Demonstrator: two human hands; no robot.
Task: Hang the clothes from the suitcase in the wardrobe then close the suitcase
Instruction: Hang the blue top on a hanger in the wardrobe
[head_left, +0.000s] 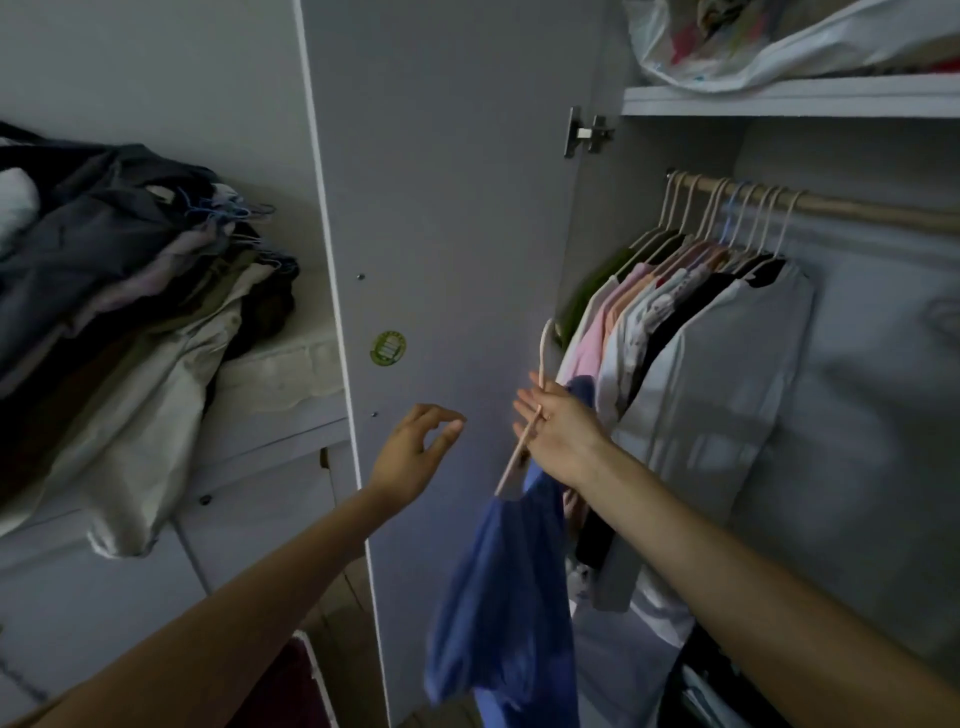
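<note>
My right hand (558, 434) grips a pale hanger (543, 358) by its neck, hook pointing up. A blue garment (501, 597) hangs from that hanger, in front of the open wardrobe door (441, 208). To its left my left hand (415, 449) hovers in the air, fingers loosely curled, holding nothing. Up to the right runs the wooden rail (857, 208), carrying several hung clothes (691, 332) in pink, white, black and green. The suitcase is out of view.
A heap of clothes with wire hangers (119, 291) lies on a white cabinet at the left. A shelf (789, 98) above the rail holds a plastic bag of items (779, 41). The rail is bare at its right end.
</note>
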